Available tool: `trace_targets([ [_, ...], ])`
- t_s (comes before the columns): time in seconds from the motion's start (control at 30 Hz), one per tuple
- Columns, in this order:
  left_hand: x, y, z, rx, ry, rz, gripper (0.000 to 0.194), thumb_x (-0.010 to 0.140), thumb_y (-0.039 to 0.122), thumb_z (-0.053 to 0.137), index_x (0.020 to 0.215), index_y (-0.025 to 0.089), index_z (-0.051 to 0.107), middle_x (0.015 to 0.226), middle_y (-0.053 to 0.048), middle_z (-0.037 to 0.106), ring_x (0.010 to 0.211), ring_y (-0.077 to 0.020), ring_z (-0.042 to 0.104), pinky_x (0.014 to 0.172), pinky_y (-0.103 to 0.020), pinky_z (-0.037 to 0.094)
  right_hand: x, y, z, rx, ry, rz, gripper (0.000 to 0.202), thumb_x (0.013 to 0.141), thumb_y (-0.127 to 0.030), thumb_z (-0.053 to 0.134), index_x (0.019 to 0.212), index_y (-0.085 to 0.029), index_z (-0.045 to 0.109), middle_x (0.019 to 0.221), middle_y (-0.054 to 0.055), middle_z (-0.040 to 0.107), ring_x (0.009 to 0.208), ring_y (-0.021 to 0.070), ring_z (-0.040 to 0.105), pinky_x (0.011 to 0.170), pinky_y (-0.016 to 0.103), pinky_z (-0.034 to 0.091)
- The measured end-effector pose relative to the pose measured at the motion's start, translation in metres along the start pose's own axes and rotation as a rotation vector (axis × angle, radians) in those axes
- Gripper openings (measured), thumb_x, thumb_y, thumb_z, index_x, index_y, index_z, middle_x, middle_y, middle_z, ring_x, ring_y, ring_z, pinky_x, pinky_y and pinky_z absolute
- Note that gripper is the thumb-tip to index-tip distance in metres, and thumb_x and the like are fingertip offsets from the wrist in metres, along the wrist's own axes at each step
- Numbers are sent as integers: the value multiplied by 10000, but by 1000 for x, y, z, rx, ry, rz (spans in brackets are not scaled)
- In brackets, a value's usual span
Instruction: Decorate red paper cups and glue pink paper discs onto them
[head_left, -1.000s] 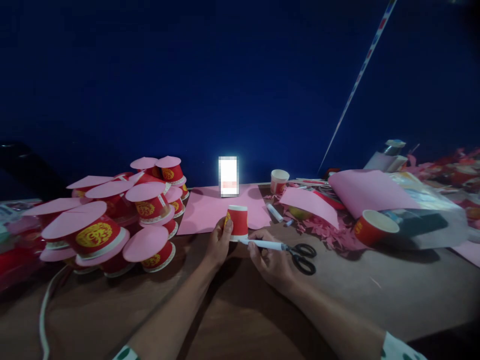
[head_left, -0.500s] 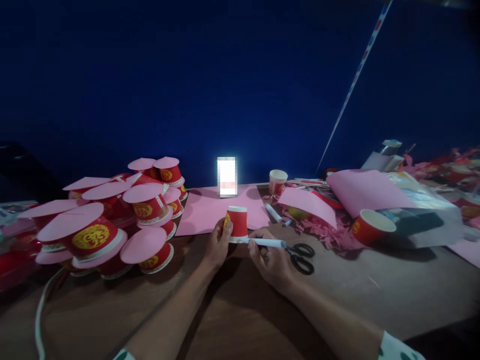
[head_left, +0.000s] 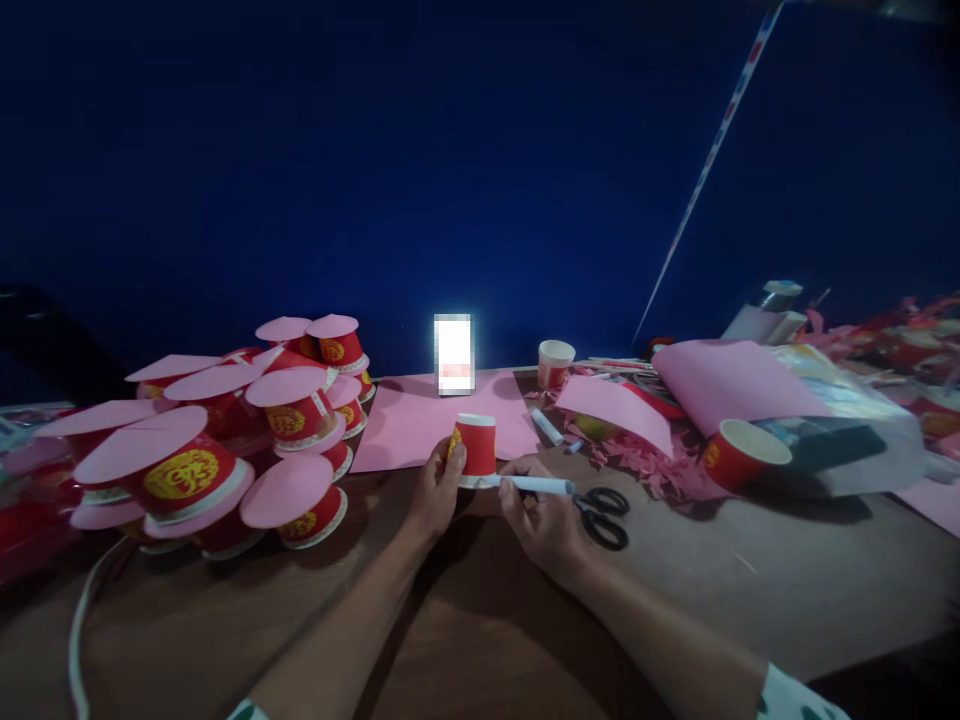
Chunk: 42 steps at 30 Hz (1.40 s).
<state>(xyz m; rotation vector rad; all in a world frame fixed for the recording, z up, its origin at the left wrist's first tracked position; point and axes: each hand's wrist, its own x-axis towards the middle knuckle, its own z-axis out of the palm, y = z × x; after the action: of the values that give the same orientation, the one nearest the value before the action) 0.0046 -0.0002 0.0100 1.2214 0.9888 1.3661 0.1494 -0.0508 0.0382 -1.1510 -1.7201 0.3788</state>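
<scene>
My left hand is closed around the left side of a red paper cup, which is held upside down with its white rim low. In my right hand is a white marker, pinched between thumb and fingers, its tip at the lower right edge of the cup. Whether the tip touches the cup I cannot tell. Black-handled scissors lie just right of my right hand. Behind the cup, a pink paper sheet lies flat on the table.
At left stand several upturned red cups with pink paper cones. A lit phone stands at the back. On the right are a white cup, a marker cap, pink scraps and a tipped red cup.
Almost nothing differs. The marker and my right hand have shifted very slightly; both hands keep their hold.
</scene>
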Motion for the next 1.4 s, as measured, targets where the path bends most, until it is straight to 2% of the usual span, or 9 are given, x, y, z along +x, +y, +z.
trace_targets([
  [0.23,1,-4,0,-29,-15,8,320,798,475,522,888,174,580,775,-3,601,700,-127,523,657,-241,432,1,-3,-2,-6,-20,-7,136,854,-243,439,768,-182,526,585,-21,511,494,111,472,498,213,365],
  [0.53,2,-3,0,-2,34,-1,338,792,469,534,929,164,581,812,-14,621,724,-134,542,678,-248,437,1,0,0,44,-40,-23,103,839,-216,445,785,-179,525,591,-28,499,477,99,450,470,200,356],
  [0.73,2,-2,1,-41,23,-15,359,775,471,551,950,157,570,832,-28,639,726,-146,558,666,-257,440,0,0,0,40,-42,-15,114,846,-214,439,777,-182,523,611,-17,514,518,110,477,508,209,376],
  [1.03,0,3,2,-32,19,-40,376,767,466,561,975,153,574,868,-42,648,793,-171,576,715,-277,443,2,0,-1,5,-24,7,115,839,-221,451,769,-179,533,603,-13,526,496,107,470,484,209,360],
  [1.4,-2,6,2,-46,-17,-30,350,788,446,543,977,154,576,847,-35,653,748,-161,576,680,-267,442,1,3,-2,43,-2,12,115,844,-227,437,788,-181,526,634,-4,536,526,118,482,499,216,373],
])
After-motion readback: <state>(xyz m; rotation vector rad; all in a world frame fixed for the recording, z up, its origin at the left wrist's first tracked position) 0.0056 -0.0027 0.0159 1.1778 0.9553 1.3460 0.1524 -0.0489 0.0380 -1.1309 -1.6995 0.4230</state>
